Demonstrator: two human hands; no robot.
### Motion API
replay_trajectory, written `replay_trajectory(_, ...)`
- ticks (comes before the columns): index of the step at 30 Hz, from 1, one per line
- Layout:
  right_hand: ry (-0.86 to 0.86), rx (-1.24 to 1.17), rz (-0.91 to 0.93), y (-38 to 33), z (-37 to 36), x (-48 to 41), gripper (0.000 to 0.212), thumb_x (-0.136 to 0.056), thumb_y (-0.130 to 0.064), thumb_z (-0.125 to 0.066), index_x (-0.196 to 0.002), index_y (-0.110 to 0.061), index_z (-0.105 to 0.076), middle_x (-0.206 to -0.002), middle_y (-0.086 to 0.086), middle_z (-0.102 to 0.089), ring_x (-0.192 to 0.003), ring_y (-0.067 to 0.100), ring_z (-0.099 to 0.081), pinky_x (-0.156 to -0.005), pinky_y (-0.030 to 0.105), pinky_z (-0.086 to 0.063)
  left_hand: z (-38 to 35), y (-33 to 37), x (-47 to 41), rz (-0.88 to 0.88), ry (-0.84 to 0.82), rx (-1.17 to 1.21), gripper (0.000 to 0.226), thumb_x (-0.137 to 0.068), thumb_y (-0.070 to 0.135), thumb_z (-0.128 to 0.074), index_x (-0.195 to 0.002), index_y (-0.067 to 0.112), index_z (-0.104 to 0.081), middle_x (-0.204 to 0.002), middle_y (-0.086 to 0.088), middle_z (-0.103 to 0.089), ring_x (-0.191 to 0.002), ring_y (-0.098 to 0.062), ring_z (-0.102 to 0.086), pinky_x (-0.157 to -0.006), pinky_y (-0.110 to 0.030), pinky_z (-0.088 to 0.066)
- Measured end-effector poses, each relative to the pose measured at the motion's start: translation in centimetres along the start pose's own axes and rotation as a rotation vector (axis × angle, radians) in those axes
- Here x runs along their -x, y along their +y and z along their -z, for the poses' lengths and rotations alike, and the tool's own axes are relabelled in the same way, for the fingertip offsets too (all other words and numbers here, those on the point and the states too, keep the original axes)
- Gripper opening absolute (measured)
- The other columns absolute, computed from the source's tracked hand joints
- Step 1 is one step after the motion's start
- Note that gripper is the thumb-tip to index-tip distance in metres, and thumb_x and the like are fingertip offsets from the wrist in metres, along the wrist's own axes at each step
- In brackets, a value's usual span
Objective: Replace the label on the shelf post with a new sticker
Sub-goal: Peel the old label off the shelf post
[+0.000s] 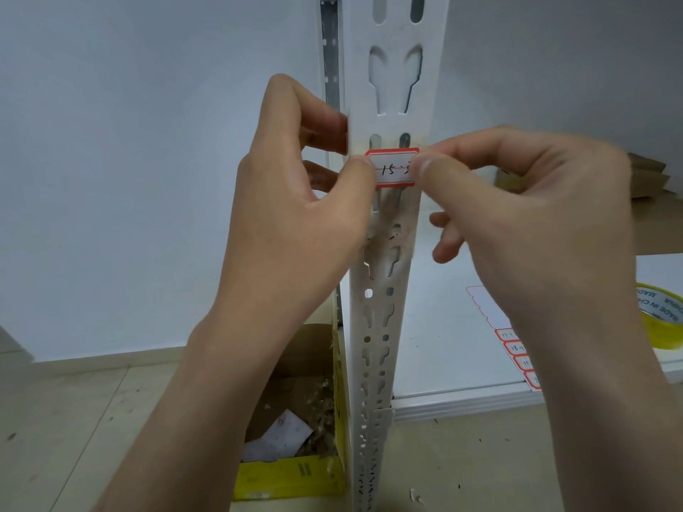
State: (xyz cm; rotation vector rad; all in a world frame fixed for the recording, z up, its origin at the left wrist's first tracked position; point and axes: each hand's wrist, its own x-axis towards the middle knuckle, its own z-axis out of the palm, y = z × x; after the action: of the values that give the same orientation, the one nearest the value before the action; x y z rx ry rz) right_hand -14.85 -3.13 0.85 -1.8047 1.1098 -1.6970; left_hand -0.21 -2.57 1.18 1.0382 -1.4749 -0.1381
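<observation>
Yellow cardboard box [292,474] of scraps on floor; yellow tape roll [661,319] on shelf.

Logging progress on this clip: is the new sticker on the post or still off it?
On the post: the red-bordered sticker lies flat across the shelf post, both thumbs pressing its ends. How firmly it is stuck: cannot tell.

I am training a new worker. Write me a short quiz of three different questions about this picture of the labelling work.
1. True or false: both hands touch the sticker.
2. Which colour is the sticker's border: A red, B blue, C green?
3. What lies on the shelf beside the right hand?

Key:
1. True; the left hand holds its left edge against the shelf post.
2. A.
3. A sticker sheet and a tape roll.
</observation>
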Motion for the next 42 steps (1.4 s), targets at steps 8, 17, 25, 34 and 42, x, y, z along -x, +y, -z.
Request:
replay_trajectory(8, 0.03, 0.009, -0.022, 0.02, -0.14, -0.26, 0.004, -0.091, -0.034, -0.075, -0.092, -0.034, -0.079, -0.051, -0.021, -0.062, -0.051, 0.011, -0.069, -0.049, 0.007, -0.051, -0.05, 0.0, -0.01, 0.006, -0.006, -0.004, 0.021, -0.092, 0.023, -0.06, -0.094, 0.032, -0.041, -0.102, 0.012, -0.067, -0.09, -0.02, -0.075, -0.069, -0.024, -0.063)
replay_trajectory(17, -0.033, -0.012, -0.016, 0.05, -0.09, -0.29, 0.006, -0.088, -0.03, -0.077, -0.083, -0.032, -0.078, -0.068, -0.019, -0.069, -0.047, 0.01, -0.065, -0.055, 0.018, -0.06, -0.06, 0.14, 0.04, 0.009, -0.002, -0.003, 0.021, -0.089, 0.022, -0.06, -0.095, 0.031, -0.042, -0.101, 0.013, -0.067, -0.082, -0.019, -0.074, -0.063, -0.016, -0.057)
replay_trajectory(25, 0.036, -0.008, 0.027, 0.02, 0.22, -0.26, 0.015, -0.091, -0.026, -0.075, -0.08, -0.036, -0.075, -0.054, -0.022, -0.065, -0.044, 0.01, -0.064, -0.05, 0.017, -0.057, -0.11, 0.03, 0.05, 0.009, -0.002, -0.006, 0.019, -0.091, 0.024, -0.06, -0.097, 0.029, -0.042, -0.102, 0.013, -0.067, -0.091, -0.021, -0.076, -0.067, -0.021, -0.061)
replay_trajectory(34, -0.004, -0.007, -0.012, -0.29, -0.06, -0.28, 0.007, -0.09, -0.034, -0.075, -0.087, -0.038, -0.078, -0.052, -0.023, -0.063, -0.052, 0.011, -0.069, -0.048, 0.005, -0.048, -0.19, 0.09, 0.04, 0.011, 0.009, -0.009, 0.02, -0.089, 0.024, -0.061, -0.097, 0.029, -0.043, -0.102, 0.01, -0.067, -0.087, -0.023, -0.075, -0.065, -0.018, -0.059)
replay_trajectory(42, -0.042, -0.001, 0.014, 0.05, 0.19, -0.37, 0.013, -0.089, -0.028, -0.076, -0.079, -0.036, -0.076, -0.05, -0.025, -0.061, -0.043, 0.008, -0.063, -0.055, 0.021, -0.062, -0.2, 0.1, 0.06, 0.002, 0.008, -0.005, 0.023, -0.089, 0.023, -0.06, -0.092, 0.034, -0.041, -0.1, 0.013, -0.067, -0.09, -0.018, -0.075, -0.066, -0.019, -0.06)
